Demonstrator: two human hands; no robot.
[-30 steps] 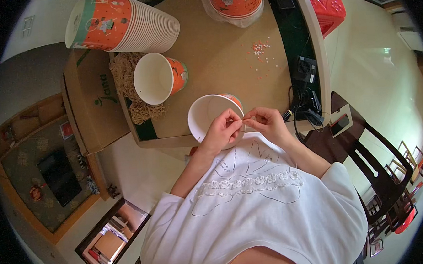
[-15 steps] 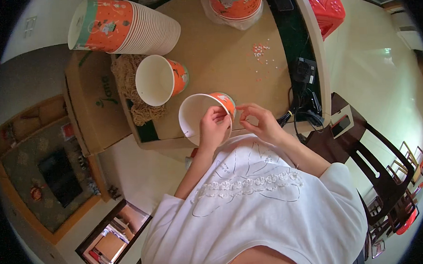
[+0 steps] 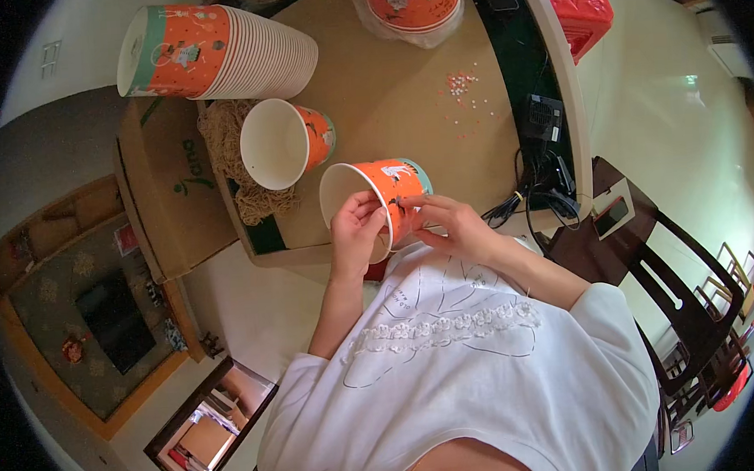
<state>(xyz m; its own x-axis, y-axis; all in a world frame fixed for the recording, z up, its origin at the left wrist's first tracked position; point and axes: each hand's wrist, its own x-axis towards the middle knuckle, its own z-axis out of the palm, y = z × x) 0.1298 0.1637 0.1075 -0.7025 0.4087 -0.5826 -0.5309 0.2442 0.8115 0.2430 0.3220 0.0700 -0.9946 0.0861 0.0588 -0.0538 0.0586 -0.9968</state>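
**Both hands on tilted orange cup, centre frame**

Right now the left hand [image 3: 355,232] has a closed grip on the rim of the orange paper cup [image 3: 392,196], fingers hooked inside the mouth, thumb outside. The cup is tipped on its side, mouth toward frame left, held above the near edge of the surface [image 3: 387,107]. The right hand [image 3: 449,223] pinches its fingertips at the cup's outer wall; there seems to be something small between them, too tiny to identify.

Around it:
- second cup [image 3: 283,142], upper left of centre, open mouth up, just beside a tangle of tan string [image 3: 237,170]
- long nested cup stack [image 3: 214,61] lying on its side, upper left
- bagged cups [image 3: 407,4] at top centre
- small scatter of pale beads [image 3: 463,90] to the right of centre, well apart from the hands

Risks, as I judge them:
- thin paper wall, so squeezing the rim could crease or oval it
- cup hangs over the surface's edge, so a slip of the left grip drops it to the floor
- the small piece in the pinch is easy to lose
- the left elbow swinging out could knock the second cup
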